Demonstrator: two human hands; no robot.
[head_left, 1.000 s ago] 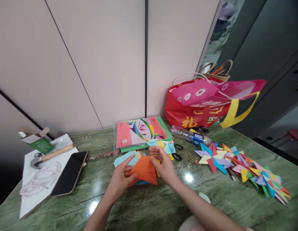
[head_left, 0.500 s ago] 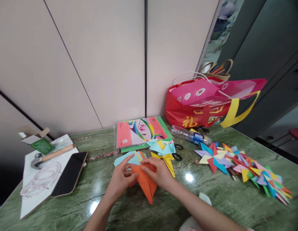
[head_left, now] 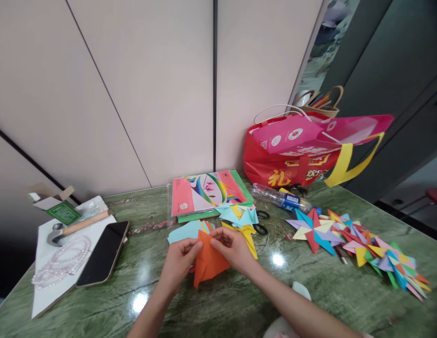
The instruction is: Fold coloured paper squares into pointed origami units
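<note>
Between my two hands is a folded sheet of orange paper (head_left: 212, 264), held a little above the green marbled table. My left hand (head_left: 181, 259) pinches its upper left edge between thumb and fingers. On the other side, my right hand (head_left: 233, 246) pinches the top right part, with the fingers bent over the paper. Just behind lie light blue paper sheets (head_left: 183, 231), partly covered by the hands. Folded yellow paper (head_left: 249, 240) and folded light blue paper (head_left: 239, 215) lie to the right of them, beside black-handled scissors (head_left: 261, 229).
A packet of coloured paper (head_left: 207, 192) lies by the wall. Right of it are a red bag (head_left: 289, 164), a plastic bottle (head_left: 282, 197) and several paper stars (head_left: 313, 230). At left are a phone (head_left: 103, 256), a hammer (head_left: 84, 223), pink beads (head_left: 63, 260) and a small box (head_left: 65, 212).
The orange paper has been turned in my hands: its long point aimed down to the right before, and now a corner stands up between my fingertips. Both hands have shifted slightly.
</note>
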